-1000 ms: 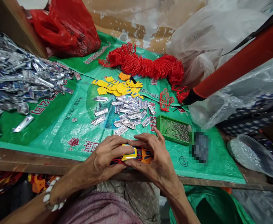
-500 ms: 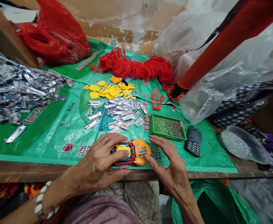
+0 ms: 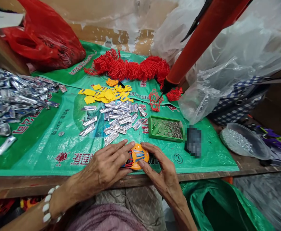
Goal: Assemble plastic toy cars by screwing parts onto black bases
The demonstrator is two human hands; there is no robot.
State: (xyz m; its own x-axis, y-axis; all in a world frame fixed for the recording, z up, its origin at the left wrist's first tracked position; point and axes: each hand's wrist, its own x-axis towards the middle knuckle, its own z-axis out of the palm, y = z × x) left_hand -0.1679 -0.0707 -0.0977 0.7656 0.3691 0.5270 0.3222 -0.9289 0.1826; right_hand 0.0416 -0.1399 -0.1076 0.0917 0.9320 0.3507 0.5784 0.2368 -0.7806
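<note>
A toy car with an orange body and a red cage frame lies at the table's front edge. My left hand covers its caged end, fingers closed round it, so most of that end is hidden. With thumb and fingers, my right hand grips the orange end from the right. Just beyond the hands lie loose silver metal-look strips and a heap of yellow pieces. A green tray of small screws stands past my right hand.
Red cage frames are heaped at the back. A large silver pile and a red bag occupy the left. Rightward are a dark phone-like device, a plastic bowl and a slanting red pole.
My left hand has slid forward over the caged end, covering the yellow part. My right hand has closed in on the orange end. The whole view has shifted slightly.
</note>
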